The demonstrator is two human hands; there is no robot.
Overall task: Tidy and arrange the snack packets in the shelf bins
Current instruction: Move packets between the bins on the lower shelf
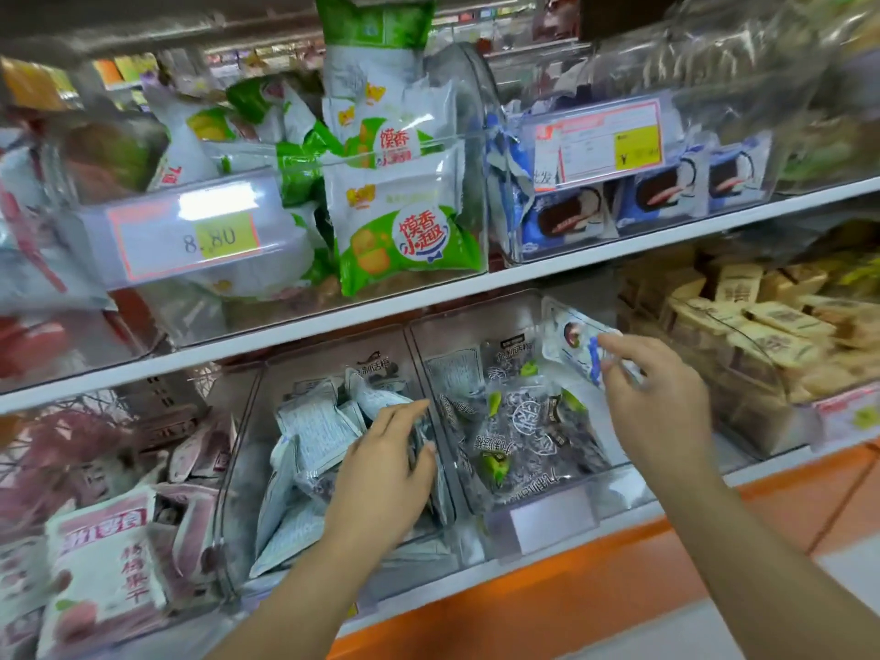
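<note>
Two hands at work on the lower shelf, head view only. Left hand (385,464) is down inside the middle clear bin (240,469), fingers and thumb clasped on the right-hand end of the white-backed packets (319,431) heaped there. The blur hides whether it grips one packet or several. Those packets lie mostly back-side out, tilted and overlapping, not in rows. Right hand (652,402) is raised over the back right corner of the neighbouring clear bin (614,488), thumb and fingertips pinching a white-and-blue packet (574,343) by its near edge. This packet is held in the air above the bin, tilted, and its far end seems to sit close to the bin's rear wall. Beneath it, dark plum packets (524,421) with green marks fill that bin in a loose pile. Left of the middle bin, pink-and-white packets (105,564) stand crowded together. Right of the right hand, tan packets (771,326) are stacked in a further bin. On the upper shelf, green-and-white packets (405,231) lean against a clear bin front, beside a price label (190,240) reading 8.80. To their right, blue packets (657,192) stand in a row behind a second price label (600,140). An orange strip (524,593) runs below the lower shelf edge.
</note>
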